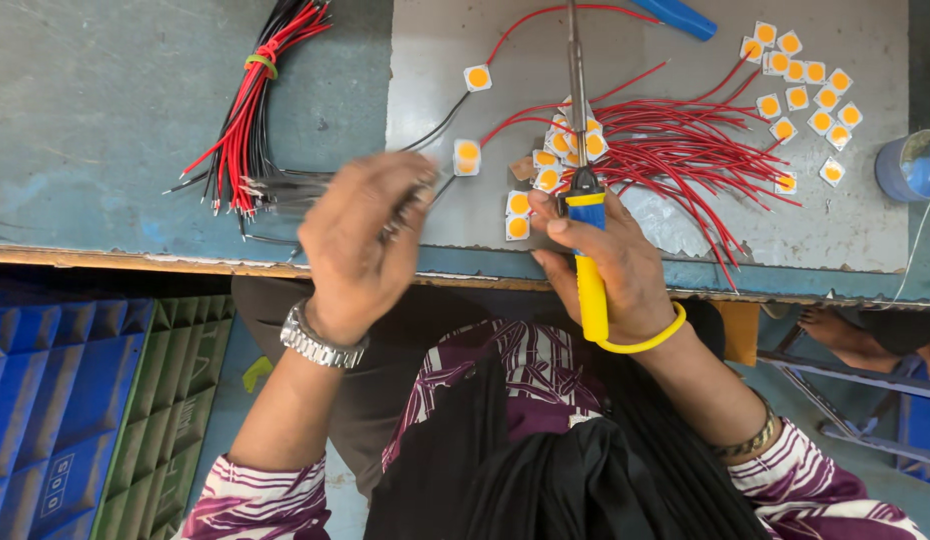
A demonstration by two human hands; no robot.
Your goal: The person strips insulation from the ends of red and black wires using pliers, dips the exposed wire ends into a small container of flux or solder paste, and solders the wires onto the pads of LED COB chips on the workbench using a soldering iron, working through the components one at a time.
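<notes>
My right hand (610,265) grips a soldering iron (588,255) with a yellow and blue handle, its metal shaft pointing away from me across a grey metal sheet (855,230). My left hand (365,235), blurred and wearing a steel watch, is closed on thin black wires (285,190) near the sheet's left edge. Small white square chips with orange centres (560,150) lie clustered just past the iron's handle, several with red wires (685,150) attached. One chip (467,155) sits right beside my left fingertips.
A bundle of red and black wires (247,110), tied with a green band, lies at the left on the blue worktable (95,110). More loose chips (805,85) sit at the far right. A blue cup (910,165) stands at the right edge. Blue and green crates (75,400) are below left.
</notes>
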